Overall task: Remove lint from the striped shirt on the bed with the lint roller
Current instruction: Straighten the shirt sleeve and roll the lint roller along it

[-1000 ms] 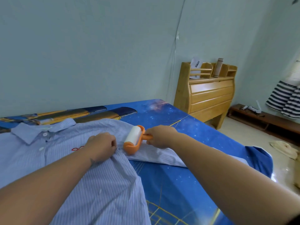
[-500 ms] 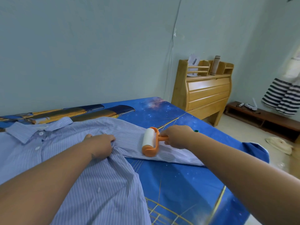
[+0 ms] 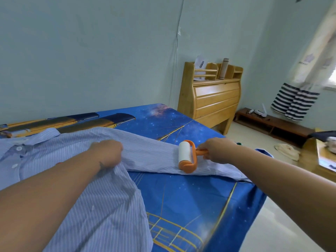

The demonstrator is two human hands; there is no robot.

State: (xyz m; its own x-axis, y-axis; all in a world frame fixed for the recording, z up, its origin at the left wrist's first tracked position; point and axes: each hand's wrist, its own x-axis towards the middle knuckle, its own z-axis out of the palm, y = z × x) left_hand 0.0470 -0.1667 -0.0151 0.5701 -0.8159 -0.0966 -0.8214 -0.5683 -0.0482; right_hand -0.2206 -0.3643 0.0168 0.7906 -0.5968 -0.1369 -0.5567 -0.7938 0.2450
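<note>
Wooden headboard (image 3: 211,96) stands beyond shirt (image 3: 149,153) and roller (image 3: 185,156).

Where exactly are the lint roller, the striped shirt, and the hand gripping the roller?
lint roller (image 3: 184,152): head view, on its white sticky drum.
striped shirt (image 3: 151,153): head view, on the outstretched sleeve.
right hand (image 3: 217,150): head view, on the back of the hand.

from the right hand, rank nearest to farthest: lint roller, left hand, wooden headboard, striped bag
1. lint roller: held in the right hand, on the sleeve.
2. left hand: across the shirt, to the left.
3. wooden headboard: at the bed's far end.
4. striped bag: far right wall.
</note>
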